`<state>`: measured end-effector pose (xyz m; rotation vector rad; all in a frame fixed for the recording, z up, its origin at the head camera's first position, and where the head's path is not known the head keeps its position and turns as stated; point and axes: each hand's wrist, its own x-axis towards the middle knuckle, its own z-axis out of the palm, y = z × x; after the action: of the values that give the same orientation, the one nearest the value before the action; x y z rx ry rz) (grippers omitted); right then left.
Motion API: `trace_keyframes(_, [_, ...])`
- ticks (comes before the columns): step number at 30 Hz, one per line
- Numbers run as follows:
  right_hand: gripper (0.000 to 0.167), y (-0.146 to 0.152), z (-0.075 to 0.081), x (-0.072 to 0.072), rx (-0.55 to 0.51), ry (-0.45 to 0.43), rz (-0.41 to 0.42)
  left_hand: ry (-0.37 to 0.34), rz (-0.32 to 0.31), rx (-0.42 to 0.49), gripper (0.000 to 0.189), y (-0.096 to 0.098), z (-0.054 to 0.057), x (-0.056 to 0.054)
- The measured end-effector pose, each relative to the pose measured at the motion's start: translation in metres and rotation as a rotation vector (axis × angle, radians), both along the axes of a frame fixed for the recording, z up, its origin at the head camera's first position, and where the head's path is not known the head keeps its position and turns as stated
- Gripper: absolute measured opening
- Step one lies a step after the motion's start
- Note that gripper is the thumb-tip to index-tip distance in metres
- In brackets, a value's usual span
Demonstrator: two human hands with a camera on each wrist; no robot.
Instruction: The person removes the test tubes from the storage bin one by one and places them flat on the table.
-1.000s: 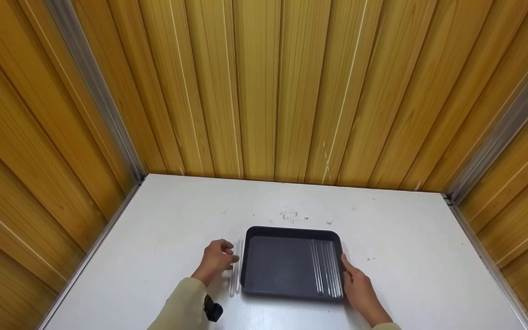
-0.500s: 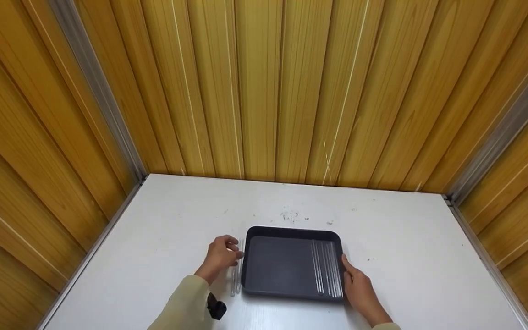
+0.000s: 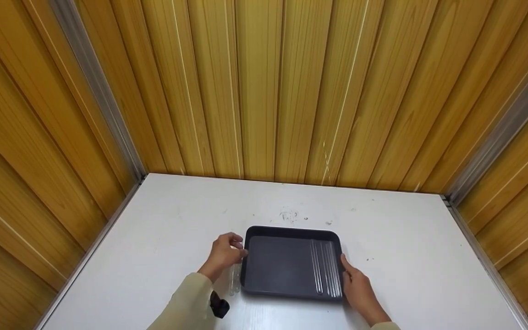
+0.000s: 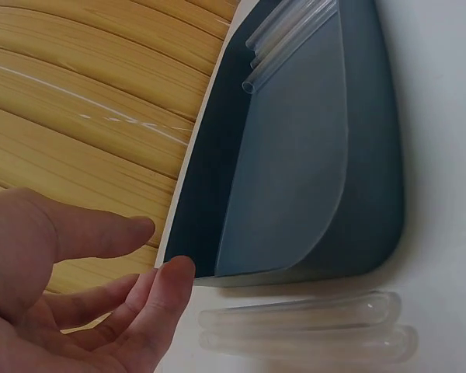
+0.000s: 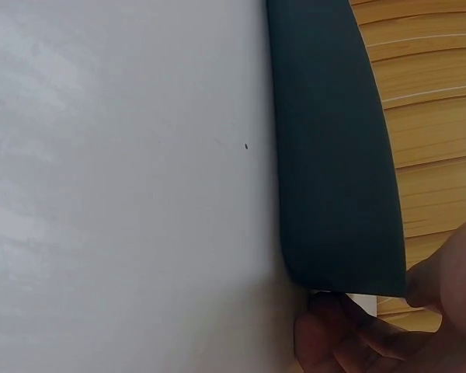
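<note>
A dark grey rectangular tray lies on the white table in the head view. Inside it, several clear test tubes are lined up along the right side. My right hand grips the tray's right edge, thumb at the rim and fingers curled beneath it in the right wrist view. My left hand is at the tray's left rim, with a gap between thumb and fingertips and nothing held in the left wrist view. Two more clear test tubes lie side by side on the table just outside the tray, partly hidden by that hand in the head view.
The white table reaches back to a wood-patterned wall, with similar panels at both sides. Dark marks spot the surface behind the tray. A black device sits at the left wrist.
My left hand has shifted right, from over the loose test tubes to the tray's left rim. The right hand and tray have stayed in place.
</note>
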<state>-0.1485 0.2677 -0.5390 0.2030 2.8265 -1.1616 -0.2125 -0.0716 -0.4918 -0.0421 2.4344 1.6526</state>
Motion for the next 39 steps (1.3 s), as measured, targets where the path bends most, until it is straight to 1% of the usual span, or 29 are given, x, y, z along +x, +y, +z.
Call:
trace_keyframes(9, [0.052,0.000,-0.001,-0.001,-0.017,0.007,-0.001,-0.022,-0.012,0.007,0.040,0.005,0.002,-0.001])
trace_keyframes(16, [0.052,0.001,-0.002,-0.003,-0.021,0.003,-0.009,0.002,-0.017,0.020,0.038,0.007,0.001,-0.003])
trace_keyframes(21, [0.052,0.001,-0.002,-0.003,-0.017,0.012,-0.009,0.014,-0.023,0.024,0.037,0.010,0.000,-0.001])
trace_keyframes(27, [0.051,0.001,-0.002,-0.003,-0.015,0.000,-0.008,-0.006,-0.036,0.027,0.038,0.013,-0.001,0.002])
trace_keyframes(34, [0.052,0.000,-0.003,-0.001,-0.019,0.012,-0.007,-0.022,-0.046,0.029,0.040,0.016,-0.005,0.002])
trace_keyframes(39, [0.052,-0.001,-0.002,0.000,-0.019,0.001,-0.008,-0.032,-0.038,0.062,0.040,0.020,-0.007,0.001])
